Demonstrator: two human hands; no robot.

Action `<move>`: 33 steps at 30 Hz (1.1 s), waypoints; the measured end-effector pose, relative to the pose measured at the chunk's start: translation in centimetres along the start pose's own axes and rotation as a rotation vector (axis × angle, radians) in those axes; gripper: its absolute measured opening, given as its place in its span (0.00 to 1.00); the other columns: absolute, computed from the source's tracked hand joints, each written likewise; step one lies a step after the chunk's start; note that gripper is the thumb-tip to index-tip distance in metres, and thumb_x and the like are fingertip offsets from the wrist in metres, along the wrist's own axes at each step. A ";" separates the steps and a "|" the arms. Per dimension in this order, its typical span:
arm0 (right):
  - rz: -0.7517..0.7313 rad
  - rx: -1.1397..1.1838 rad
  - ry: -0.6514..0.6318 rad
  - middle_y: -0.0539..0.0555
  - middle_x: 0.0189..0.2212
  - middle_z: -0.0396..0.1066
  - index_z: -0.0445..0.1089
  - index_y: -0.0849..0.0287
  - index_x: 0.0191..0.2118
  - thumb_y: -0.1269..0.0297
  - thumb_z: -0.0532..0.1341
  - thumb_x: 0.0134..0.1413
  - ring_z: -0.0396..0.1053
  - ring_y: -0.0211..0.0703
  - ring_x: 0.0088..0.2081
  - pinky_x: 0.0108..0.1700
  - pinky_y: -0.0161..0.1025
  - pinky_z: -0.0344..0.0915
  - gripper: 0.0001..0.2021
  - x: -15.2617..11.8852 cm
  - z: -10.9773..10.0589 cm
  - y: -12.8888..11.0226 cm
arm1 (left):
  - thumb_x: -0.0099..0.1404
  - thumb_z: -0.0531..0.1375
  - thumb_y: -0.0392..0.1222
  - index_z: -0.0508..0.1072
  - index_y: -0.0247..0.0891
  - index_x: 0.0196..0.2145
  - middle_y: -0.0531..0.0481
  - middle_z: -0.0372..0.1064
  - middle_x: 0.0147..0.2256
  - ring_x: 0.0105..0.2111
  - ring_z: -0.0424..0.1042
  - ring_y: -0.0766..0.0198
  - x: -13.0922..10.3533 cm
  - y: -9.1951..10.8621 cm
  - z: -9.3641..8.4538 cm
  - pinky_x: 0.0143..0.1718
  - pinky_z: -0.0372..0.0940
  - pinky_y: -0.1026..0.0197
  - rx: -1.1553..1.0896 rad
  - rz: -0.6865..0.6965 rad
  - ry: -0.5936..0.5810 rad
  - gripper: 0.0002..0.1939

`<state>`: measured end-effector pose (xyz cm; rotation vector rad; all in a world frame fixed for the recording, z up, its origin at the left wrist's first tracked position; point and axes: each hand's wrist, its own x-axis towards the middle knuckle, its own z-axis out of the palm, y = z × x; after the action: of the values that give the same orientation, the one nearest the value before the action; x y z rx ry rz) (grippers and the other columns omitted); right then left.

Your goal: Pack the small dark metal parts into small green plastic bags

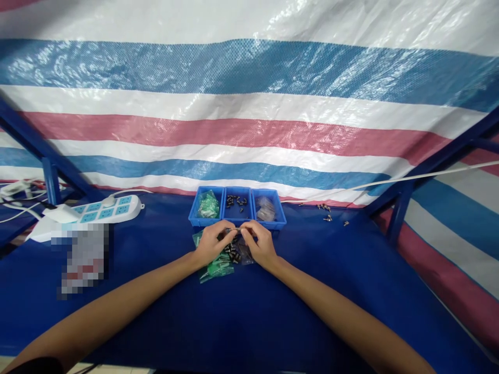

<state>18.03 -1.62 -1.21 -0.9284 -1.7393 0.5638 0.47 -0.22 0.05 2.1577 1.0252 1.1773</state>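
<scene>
My left hand [213, 243] and my right hand [259, 243] meet just in front of the blue bins. Fingertips of both are pinched on one small dark metal piece [238, 229]; its exact kind is too small to make out. Beneath and between the hands lies a loose pile of small black fittings [234, 255]. Green-tinted clear plastic bags [217, 269] lie beside the pile, under my left hand. Partly covered by my right hand is a clear plastic bag [246, 254].
Three joined blue bins [237, 221] hold green bags [208, 204], small dark fittings [236, 200] and clear bags [265, 209]. Small metal parts [328, 218] lie scattered at the right. A white power strip [107, 210] sits at the left. Blue frame bars flank the table [249, 322].
</scene>
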 end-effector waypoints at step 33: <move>-0.062 -0.097 -0.082 0.51 0.26 0.64 0.67 0.59 0.32 0.63 0.50 0.64 0.63 0.39 0.29 0.33 0.35 0.59 0.12 0.0 -0.3 -0.1 | 0.68 0.53 0.45 0.71 0.36 0.38 0.49 0.71 0.34 0.31 0.70 0.66 -0.1 0.0 0.0 0.33 0.64 0.66 0.043 0.059 -0.056 0.10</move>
<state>18.28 -1.69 -1.01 -0.9267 -1.8763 0.4872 0.47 -0.28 -0.02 2.2550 0.9777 1.1240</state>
